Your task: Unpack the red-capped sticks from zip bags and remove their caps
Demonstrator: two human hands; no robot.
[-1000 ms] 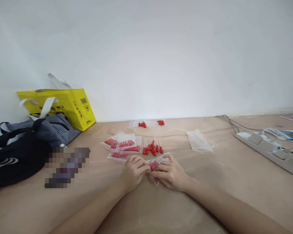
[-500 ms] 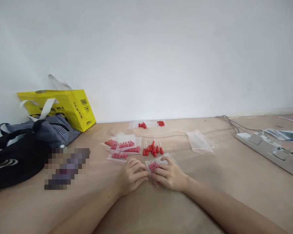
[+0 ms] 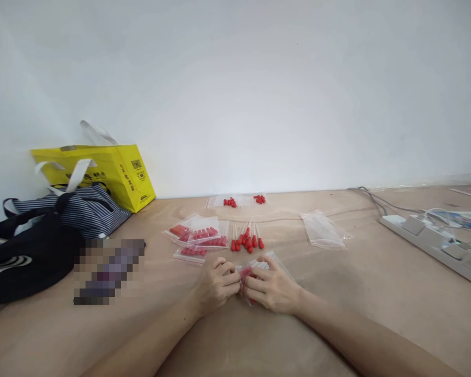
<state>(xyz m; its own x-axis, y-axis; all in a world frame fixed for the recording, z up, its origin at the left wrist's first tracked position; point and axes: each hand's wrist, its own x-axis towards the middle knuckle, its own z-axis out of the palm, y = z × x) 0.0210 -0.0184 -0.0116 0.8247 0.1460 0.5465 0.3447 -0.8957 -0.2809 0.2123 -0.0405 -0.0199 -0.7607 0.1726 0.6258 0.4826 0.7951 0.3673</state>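
Red droppers (image 3: 249, 243) are lying unbagged while my hands (image 3: 272, 289) are pinching a loaded bag (image 3: 246, 272) near several already-filled packets (image 3: 204, 233).

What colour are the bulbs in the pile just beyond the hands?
The bulbs are red, as the head view shows.

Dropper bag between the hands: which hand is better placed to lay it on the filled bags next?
Left, probably. The left hand is nearer the filled bags, and its fingers are at the left edge of the dropper bag. The right hand is on it, farther off.
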